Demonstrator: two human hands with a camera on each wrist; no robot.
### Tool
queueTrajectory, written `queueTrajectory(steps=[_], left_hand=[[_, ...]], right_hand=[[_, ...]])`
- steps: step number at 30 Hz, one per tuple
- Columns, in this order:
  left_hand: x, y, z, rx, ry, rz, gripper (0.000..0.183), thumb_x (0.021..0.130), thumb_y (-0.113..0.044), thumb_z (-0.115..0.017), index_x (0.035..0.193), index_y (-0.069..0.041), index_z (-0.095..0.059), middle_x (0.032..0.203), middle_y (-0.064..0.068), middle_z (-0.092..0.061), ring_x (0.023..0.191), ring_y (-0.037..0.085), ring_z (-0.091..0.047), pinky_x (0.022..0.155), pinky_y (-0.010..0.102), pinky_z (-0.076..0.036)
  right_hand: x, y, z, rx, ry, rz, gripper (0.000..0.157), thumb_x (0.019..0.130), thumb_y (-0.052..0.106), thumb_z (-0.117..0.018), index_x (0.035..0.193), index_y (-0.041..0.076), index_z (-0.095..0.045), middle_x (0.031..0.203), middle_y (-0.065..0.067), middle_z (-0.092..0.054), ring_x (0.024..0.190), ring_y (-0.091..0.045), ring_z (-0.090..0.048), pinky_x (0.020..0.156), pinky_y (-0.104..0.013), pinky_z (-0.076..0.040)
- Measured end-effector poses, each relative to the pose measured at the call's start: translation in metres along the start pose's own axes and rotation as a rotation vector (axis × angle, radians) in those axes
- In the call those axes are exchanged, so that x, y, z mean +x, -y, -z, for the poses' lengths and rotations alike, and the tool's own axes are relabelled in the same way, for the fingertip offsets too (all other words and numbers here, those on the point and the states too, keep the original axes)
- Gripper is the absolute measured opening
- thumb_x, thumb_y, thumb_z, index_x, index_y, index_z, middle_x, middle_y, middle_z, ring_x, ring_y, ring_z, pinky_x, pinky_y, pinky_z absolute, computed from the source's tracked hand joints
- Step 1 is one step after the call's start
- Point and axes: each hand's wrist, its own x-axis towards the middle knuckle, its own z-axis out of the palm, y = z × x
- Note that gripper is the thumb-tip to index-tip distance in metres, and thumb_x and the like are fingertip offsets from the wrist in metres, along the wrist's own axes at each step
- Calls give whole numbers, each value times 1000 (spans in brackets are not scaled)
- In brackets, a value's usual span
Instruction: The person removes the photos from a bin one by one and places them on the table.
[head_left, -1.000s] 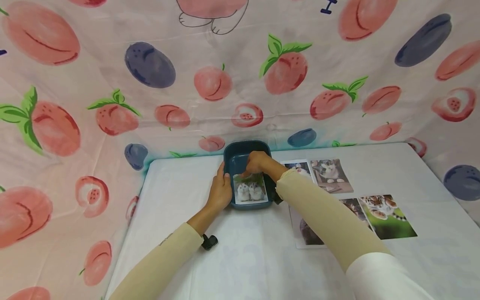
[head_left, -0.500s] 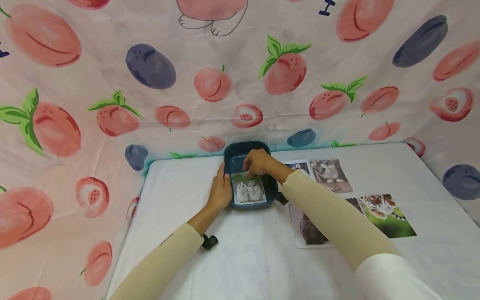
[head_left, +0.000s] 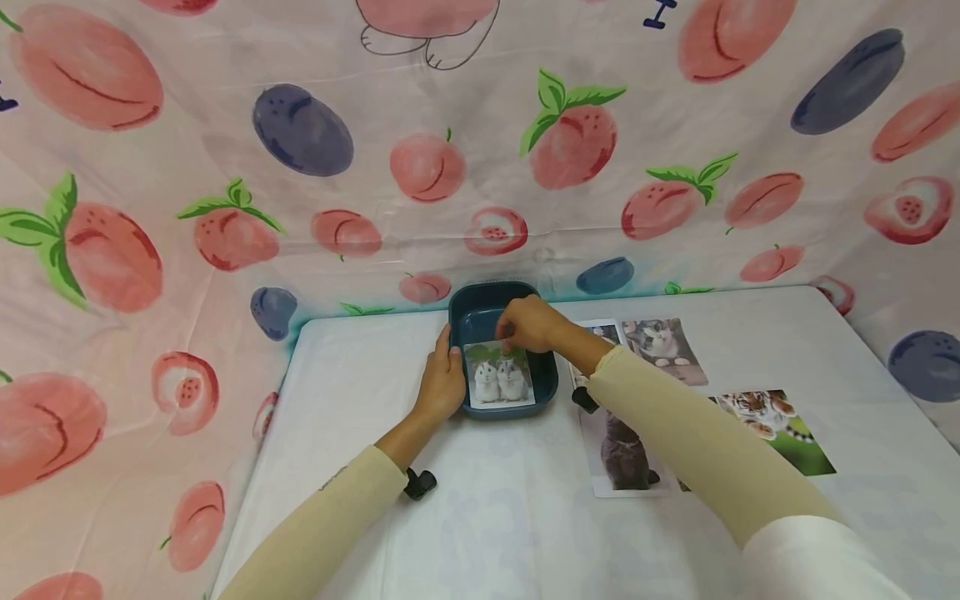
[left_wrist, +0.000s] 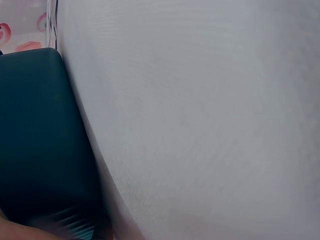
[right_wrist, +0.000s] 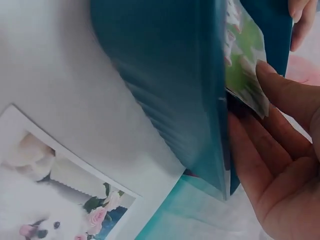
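A dark teal plastic basin (head_left: 504, 412) stands at the back of the white table. My left hand (head_left: 441, 382) grips its left side, fingers along the outer wall and thumb at the rim. Inside the basin, a photo card of two white-and-grey furry animals (head_left: 498, 385) leans toward the near end. My right hand (head_left: 531, 323) reaches over the right rim and pinches the card's upper edge. In the right wrist view the thumb lies on the card's printed face (right_wrist: 247, 65), with fingers behind it. In the left wrist view the basin's outer wall (left_wrist: 42, 135) fills the left side.
Several photo cards lie right of the basin: a grey cat (head_left: 624, 454), a tiger cub (head_left: 757, 412), a cat with white paws (head_left: 660, 346) and a white dog (right_wrist: 55, 210). My right forearm (head_left: 690, 433) covers part of them. A fruit-print cloth (head_left: 480, 167) hangs behind.
My right hand has shifted slightly right and its forearm has swung right, showing more of the grey cat photo. The pinched card has moved only slightly. My left hand stays on the basin.
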Motion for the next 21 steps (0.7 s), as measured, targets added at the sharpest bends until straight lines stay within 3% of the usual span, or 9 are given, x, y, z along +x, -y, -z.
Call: queueTrajectory(steps=[3, 7, 13, 21], left_hand=[[-1, -1, 0, -3, -1, 2, 54, 113, -19, -31, 164, -7, -17, 159, 28, -37, 151, 38, -33, 125, 54, -24], [-1, -2, 0, 4, 2, 6, 54, 113, -18, -30, 164, -8, -17, 159, 29, -37, 151, 39, -33, 125, 55, -25], [-1, -1, -1, 3, 4, 9, 54, 113, -19, -30, 164, -8, -17, 158, 28, -37, 151, 38, -32, 125, 54, -24], [-2, -2, 0, -4, -4, -5, 54, 113, -19, -30, 164, -7, -17, 156, 30, -40, 151, 38, -33, 125, 53, -24]], right_hand=[[-4, -1, -1, 7, -1, 40, 25, 89, 16, -80, 113, 14, -80, 110, -5, -78, 105, -23, -72, 93, -41, -58], [-10, -2, 1, 30, -35, 61, 27, 87, 14, -82, 114, 14, -80, 109, -5, -78, 101, -23, -71, 88, -40, -59], [-16, -9, 7, 136, -61, 36, 16, 86, 11, -82, 102, 9, -79, 95, -6, -78, 83, -18, -72, 74, -35, -60], [-17, -17, 12, 246, 6, 39, 5, 91, 5, -75, 95, 3, -75, 86, -9, -78, 71, -18, -74, 66, -32, -62]])
